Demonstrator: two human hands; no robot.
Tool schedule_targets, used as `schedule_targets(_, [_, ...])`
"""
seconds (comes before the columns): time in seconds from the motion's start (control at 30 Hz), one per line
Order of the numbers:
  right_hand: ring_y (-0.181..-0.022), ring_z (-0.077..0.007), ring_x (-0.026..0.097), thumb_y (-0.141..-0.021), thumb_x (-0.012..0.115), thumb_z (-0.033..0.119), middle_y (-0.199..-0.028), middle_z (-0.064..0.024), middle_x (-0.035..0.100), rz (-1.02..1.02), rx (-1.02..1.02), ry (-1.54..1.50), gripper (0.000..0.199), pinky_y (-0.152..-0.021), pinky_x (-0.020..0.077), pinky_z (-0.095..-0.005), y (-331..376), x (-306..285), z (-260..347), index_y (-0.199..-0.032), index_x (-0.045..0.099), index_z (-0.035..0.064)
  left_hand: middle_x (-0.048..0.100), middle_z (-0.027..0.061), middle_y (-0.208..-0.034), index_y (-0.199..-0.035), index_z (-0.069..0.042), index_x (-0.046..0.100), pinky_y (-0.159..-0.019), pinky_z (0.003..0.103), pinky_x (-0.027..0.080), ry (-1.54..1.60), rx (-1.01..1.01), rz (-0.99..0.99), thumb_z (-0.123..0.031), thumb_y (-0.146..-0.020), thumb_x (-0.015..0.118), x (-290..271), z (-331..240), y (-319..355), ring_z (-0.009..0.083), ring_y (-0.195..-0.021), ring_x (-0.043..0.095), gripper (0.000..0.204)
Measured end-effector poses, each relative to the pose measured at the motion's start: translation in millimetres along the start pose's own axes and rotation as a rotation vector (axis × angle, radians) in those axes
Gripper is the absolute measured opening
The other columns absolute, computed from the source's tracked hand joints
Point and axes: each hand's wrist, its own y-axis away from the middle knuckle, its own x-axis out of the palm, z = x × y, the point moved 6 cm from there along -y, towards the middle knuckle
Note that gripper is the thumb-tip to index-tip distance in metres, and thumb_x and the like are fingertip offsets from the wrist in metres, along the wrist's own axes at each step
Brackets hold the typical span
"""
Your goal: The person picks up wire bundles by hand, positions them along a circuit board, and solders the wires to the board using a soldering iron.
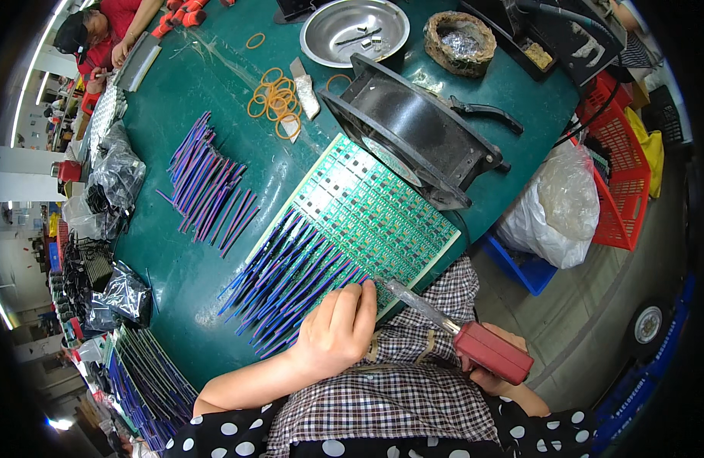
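Low in the frame, left hand point(338, 330) curls, fingertips pinching blue strips point(291, 278) on the green circuit panel point(367, 210) at centre. Right hand point(498, 375), lower right, grips a red-handled soldering iron point(460, 333), tip touching the panel's edge.

Seen from above on a green table point(207, 99): left hand point(338, 330) pressing purple-blue strips point(291, 284) against a green circuit board panel point(367, 214); right hand point(497, 379) gripping a red-handled soldering iron point(465, 333), tip at the panel's near edge; black fan point(413, 133) just beyond; orange rubber bands point(276, 99) farther off.
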Motion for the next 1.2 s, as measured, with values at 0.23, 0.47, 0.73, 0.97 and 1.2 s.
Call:
schedule_targets(0.23, [-0.062, -0.0209, 0.064, -0.082, 0.064, 0.055, -0.078, -0.0063, 0.064, -0.241, 0.012, 0.023, 0.057, -0.055, 0.0473, -0.0312, -8.8, 1.1, 8.0, -0.097, 0.064, -0.0002, 0.057, 0.0124, -0.089, -0.102, 0.006, 0.064, -0.054, 0.025, 0.048, -0.051, 0.033, 0.003, -0.001, -0.069, 0.064, 0.1, -2.1, -2.7, 0.0190, -0.068, 0.057, 0.034])
schedule_targets(0.47, [-0.063, -0.0198, 0.063, -0.082, 0.062, 0.058, -0.076, -0.0048, 0.064, -0.071, 0.044, 0.003, 0.062, -0.055, 0.0452, -0.0291, 1.2, 2.8, 4.5, -0.102, 0.062, -0.0001, 0.058, 0.0117, -0.087, -0.098, 0.005, 0.065, -0.051, 0.023, 0.047, -0.164, 0.102, 0.005, 0.001, -0.072, 0.065, 0.8, -6.2, -5.4, 0.0169, -0.066, 0.057, 0.026])
schedule_targets(0.73, [-0.077, -0.0280, 0.070, -0.071, 0.080, 0.038, -0.091, -0.0175, 0.069, -0.011, -0.002, -0.024, 0.065, -0.068, 0.0573, -0.0334, 8.8, 0.4, -1.9, -0.111, 0.059, -0.0084, 0.058, 0.0109, -0.085, -0.096, 0.006, 0.065, -0.051, 0.022, 0.046, -0.171, 0.143, -0.001, -0.001, -0.071, 0.065, -0.3, -6.6, -6.7, 0.0164, -0.066, 0.057, 0.026])
schedule_targets(0.97, [-0.077, -0.0287, 0.070, -0.071, 0.080, 0.040, -0.090, -0.0175, 0.069, -0.026, -0.088, 0.112, 0.067, -0.068, 0.0570, -0.0332, 0.0, -3.4, 10.6, -0.112, 0.058, -0.0087, 0.059, 0.0094, -0.085, -0.095, 0.005, 0.065, -0.054, 0.021, 0.046, -0.224, 0.190, 0.020, -0.003, -0.071, 0.065, 0.0, -7.7, -6.2, 0.0155, -0.067, 0.057, 0.026])
schedule_targets(1.2, [-0.075, -0.0279, 0.070, -0.072, 0.079, 0.040, -0.087, -0.0156, 0.069, -0.014, 0.082, -0.090, 0.068, -0.067, 0.0568, -0.0334, 19.0, 0.2, -8.4, -0.112, 0.058, -0.0098, 0.060, 0.0087, -0.086, -0.096, 0.004, 0.065, -0.055, 0.021, 0.047, -0.200, 0.206, 0.038, -0.004, -0.072, 0.064, -1.0, -6.9, -6.3, 0.0151, -0.068, 0.058, 0.026])
